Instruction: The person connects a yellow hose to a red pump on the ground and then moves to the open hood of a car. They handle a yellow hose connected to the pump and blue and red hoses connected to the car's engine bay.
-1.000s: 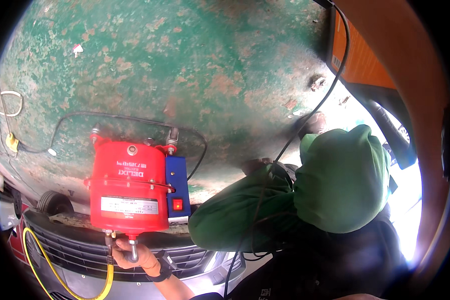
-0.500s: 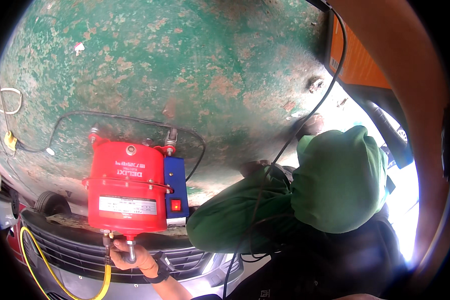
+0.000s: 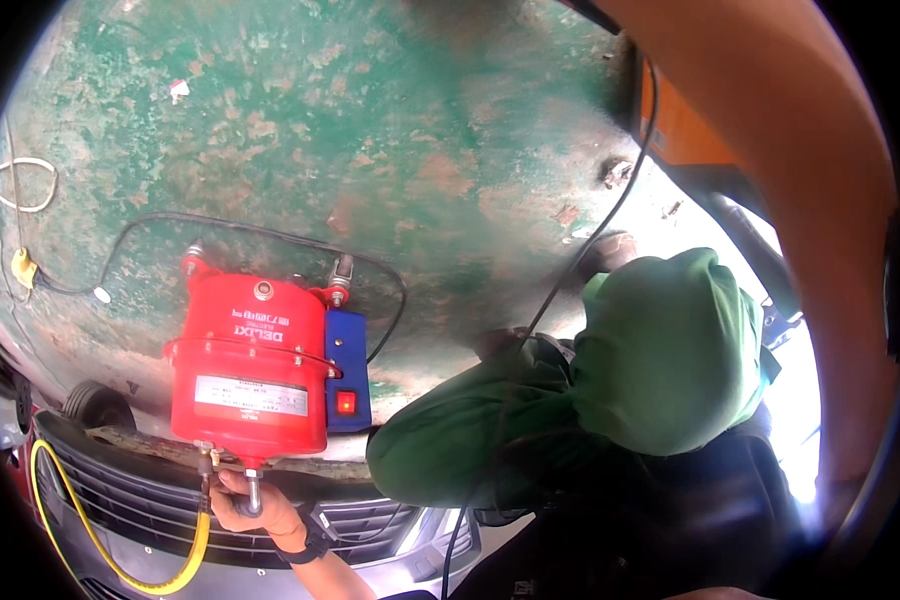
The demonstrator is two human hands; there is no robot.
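At the lower left, my left hand (image 3: 255,508), with a dark watch (image 3: 312,538) at the wrist, is closed around the metal hose fitting (image 3: 206,462) of a yellow hose (image 3: 192,560). A bent metal pipe (image 3: 253,495) lies in front of its palm. Both connect to the underside of a red drum-shaped unit (image 3: 250,355), whose side carries a blue switch box (image 3: 348,345) with a lit red rocker switch (image 3: 346,402). Along the right rim rises my right forearm (image 3: 770,110); its hand is cut off by the upper edge.
Grey car bumper and grille (image 3: 120,490) stand behind the hose, with a tire (image 3: 98,404) nearby. A black cable (image 3: 590,240) hangs across the view. Green cloth covers a bent leg (image 3: 450,440) and a rounded form (image 3: 660,350). An orange panel (image 3: 680,125) is at right. The floor (image 3: 300,120) is worn green.
The view has shifted a little. At the upper right, my right forearm reaches farther left across the orange panel. My left hand keeps its grip by the red unit.
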